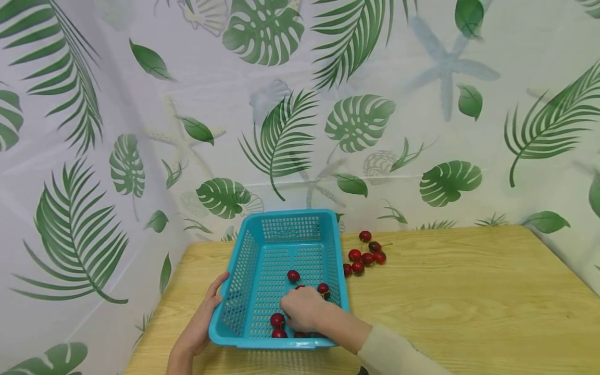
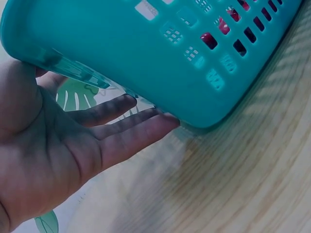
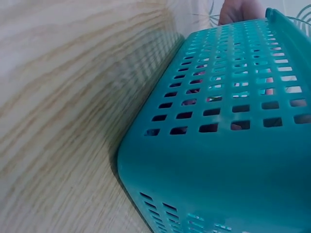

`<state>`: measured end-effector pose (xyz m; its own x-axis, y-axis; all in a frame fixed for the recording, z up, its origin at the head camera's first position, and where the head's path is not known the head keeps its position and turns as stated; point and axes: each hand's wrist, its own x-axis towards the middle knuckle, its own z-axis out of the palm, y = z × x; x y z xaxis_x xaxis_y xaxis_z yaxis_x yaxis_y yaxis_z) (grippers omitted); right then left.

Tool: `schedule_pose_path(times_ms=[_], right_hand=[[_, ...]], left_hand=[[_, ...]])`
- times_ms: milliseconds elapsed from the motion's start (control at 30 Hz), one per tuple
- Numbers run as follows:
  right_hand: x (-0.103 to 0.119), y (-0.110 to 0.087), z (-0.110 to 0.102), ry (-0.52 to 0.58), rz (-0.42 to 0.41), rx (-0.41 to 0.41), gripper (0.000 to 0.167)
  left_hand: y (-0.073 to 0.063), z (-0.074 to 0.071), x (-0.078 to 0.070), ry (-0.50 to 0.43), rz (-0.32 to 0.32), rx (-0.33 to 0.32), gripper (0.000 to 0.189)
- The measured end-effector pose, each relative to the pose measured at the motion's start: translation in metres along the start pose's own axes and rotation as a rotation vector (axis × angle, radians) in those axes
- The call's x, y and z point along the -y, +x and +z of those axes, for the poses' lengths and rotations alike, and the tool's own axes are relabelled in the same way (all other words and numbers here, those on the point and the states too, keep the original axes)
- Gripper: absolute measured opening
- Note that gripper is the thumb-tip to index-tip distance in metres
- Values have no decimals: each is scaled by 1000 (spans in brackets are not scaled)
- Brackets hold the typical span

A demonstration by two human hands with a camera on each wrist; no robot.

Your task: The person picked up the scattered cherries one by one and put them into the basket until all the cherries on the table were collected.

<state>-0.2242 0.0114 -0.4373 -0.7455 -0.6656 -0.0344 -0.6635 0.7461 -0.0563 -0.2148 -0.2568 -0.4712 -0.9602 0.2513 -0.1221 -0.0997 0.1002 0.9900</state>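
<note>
A turquoise plastic basket [image 1: 272,344] with slotted walls stands on the wooden table. My left hand [image 1: 201,317] is at its left side; in the left wrist view its fingers [image 2: 141,133] extend nearly straight against the outer wall, below the rim. Inside the basket, my right hand [image 1: 304,310] reaches down near the right front corner, knuckles up. Its fingertips are hidden, so I cannot tell what they hold. Around it lie several dark red cherries: one cherry [image 1: 293,276] farther back, another cherry [image 1: 277,320] to its left.
Right of the basket, several more cherries [image 1: 367,258] lie in a loose cluster on the table [image 1: 469,297], one with a green stem. A white cloth [image 1: 300,172] printed with leaves and starfish hangs behind the table and along its left side.
</note>
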Motion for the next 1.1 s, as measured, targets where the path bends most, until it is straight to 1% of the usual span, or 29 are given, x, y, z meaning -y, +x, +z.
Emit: schedule_pose_path(times_ms=[67, 100, 167, 200, 267, 367, 433, 500, 567, 600, 633, 700, 800, 833, 900, 967, 1033, 1100], right_hand=[[-1, -1, -1, 31, -12, -20, 35], [-2, -2, -3, 51, -18, -42, 35], [-6, -5, -6, 112, -23, -104, 31], [-9, -6, -8, 148, -27, -152, 27], [-17, -9, -12, 203, -27, -284, 18], [-35, -12, -16, 262, -12, -537, 4], [-51, -15, -19, 291, 22, -686, 10], [-73, -20, -19, 313, 85, -781, 15], [-99, -26, -18, 324, 177, -814, 16], [-113, -31, -17, 331, 226, -809, 16], [-128, -35, -15, 342, 280, -785, 16], [-158, -46, -10, 379, 385, -704, 18], [-200, -69, 2, 416, 520, -522, 25], [-212, -77, 7, 408, 557, -455, 27], [-231, -93, 17, 384, 597, -343, 30], [-244, -106, 25, 353, 609, -261, 31], [-250, -113, 31, 324, 606, -208, 31], [-253, -116, 36, 290, 593, -201, 31]], left_hand=[[-2, -1, 0, -3, -3, -8, 49], [-2, -2, 0, -4, -2, -10, 49], [-3, -3, -1, -4, 4, -15, 49], [-4, -3, -2, -3, 7, -18, 49], [-4, -4, -2, 3, 12, -23, 49], [-3, -4, -2, 9, 16, -31, 50], [-3, -4, -2, 9, 19, -29, 50], [-2, -4, -2, 0, 21, -18, 50], [-2, -4, -1, -2, 26, -9, 51], [-1, -4, -1, -6, 25, -5, 51], [-1, -4, -1, -7, 29, -3, 51], [-1, -3, -1, -11, 27, -5, 51], [0, -3, -1, -15, 22, -12, 51], [0, -2, -1, -11, 21, -13, 52], [1, -1, 0, -6, 18, -12, 52], [1, 0, 0, 0, 20, -13, 53], [1, 0, 1, 3, 29, -14, 53], [1, 1, 1, 4, 35, -22, 53]])
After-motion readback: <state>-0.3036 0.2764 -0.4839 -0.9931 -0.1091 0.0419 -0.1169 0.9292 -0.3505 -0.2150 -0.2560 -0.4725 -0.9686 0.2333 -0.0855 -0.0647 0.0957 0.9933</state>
